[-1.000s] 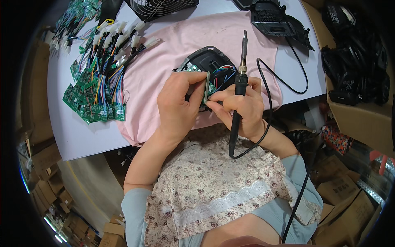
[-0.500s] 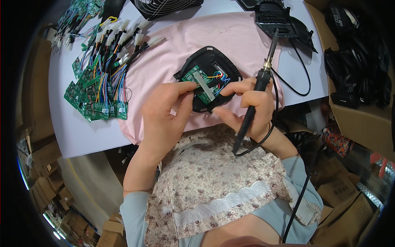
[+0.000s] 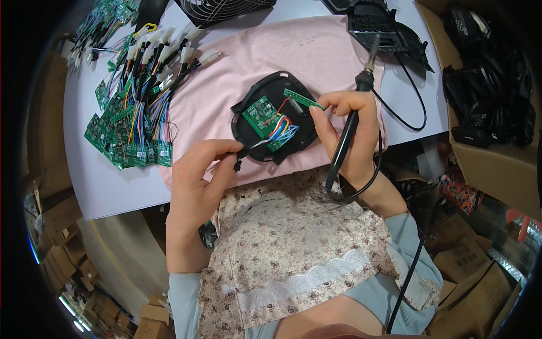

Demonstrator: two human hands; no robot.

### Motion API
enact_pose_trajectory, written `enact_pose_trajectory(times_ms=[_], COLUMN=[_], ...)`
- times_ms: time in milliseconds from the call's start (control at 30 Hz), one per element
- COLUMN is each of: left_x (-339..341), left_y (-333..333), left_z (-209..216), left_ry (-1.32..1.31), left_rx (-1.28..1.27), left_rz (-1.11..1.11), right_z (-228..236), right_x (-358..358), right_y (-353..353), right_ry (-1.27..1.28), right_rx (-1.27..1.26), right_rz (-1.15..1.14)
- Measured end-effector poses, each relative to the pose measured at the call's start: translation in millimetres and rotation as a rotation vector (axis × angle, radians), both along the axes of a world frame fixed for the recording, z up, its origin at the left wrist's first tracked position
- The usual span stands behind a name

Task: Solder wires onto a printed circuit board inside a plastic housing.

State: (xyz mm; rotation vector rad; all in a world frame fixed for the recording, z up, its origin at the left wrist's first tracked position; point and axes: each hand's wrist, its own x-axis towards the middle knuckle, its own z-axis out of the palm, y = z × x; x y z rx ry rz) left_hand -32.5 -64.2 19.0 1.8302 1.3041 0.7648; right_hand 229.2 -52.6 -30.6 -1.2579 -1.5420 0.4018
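A round black plastic housing (image 3: 305, 135) lies on the pink cloth before me. Inside it sits a green circuit board (image 3: 261, 117) with a bundle of coloured wires (image 3: 282, 133). My right hand (image 3: 353, 133) pinches one end of a narrow green circuit board strip (image 3: 302, 98) between thumb and forefinger, tilted over the housing. A red wire runs from the strip down to the larger board. The same hand also keeps a soldering iron (image 3: 345, 141), tip pointing away. At the housing's near left edge, my left hand (image 3: 206, 178) pinches a black cable (image 3: 243, 152) leading to the wires.
Green boards (image 3: 127, 135) with wires and white connectors are heaped at the left. A fan (image 3: 223, 10) stands at the back. Black plastic parts (image 3: 381, 34) lie back right, near a cardboard box (image 3: 497, 164) of black housings. The iron's cord (image 3: 361, 195) loops below my right hand.
The strip has been lifted off the larger board, turned green side up and is now pinched by my right hand. My left hand has moved left and nearer, taking the black cable. The housing has turned.
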Motion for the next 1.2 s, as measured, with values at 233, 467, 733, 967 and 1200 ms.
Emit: enact_pose_trajectory(times_ms=[233,467,733,967,1200], left_x=[-11,28,44,43,16], left_y=[19,62,88,60,43], left_z=[12,14,-7,33,16], left_ry=[0.206,0.090,0.036,-0.083,0.215], left_rx=[0.072,0.364,-0.011,-0.010,0.051], left_rz=[-0.326,-0.217,-0.282,-0.705,-0.659], right_z=[-7,-17,-9,-10,-13], right_x=[2,4,5,4,5], right_y=[12,23,25,24,25], right_ry=[0.063,0.048,-0.130,-0.182,-0.173], right_rx=[-0.113,-0.030,0.146,0.159,0.188], right_rz=[0.096,0.171,0.246,0.250,0.301])
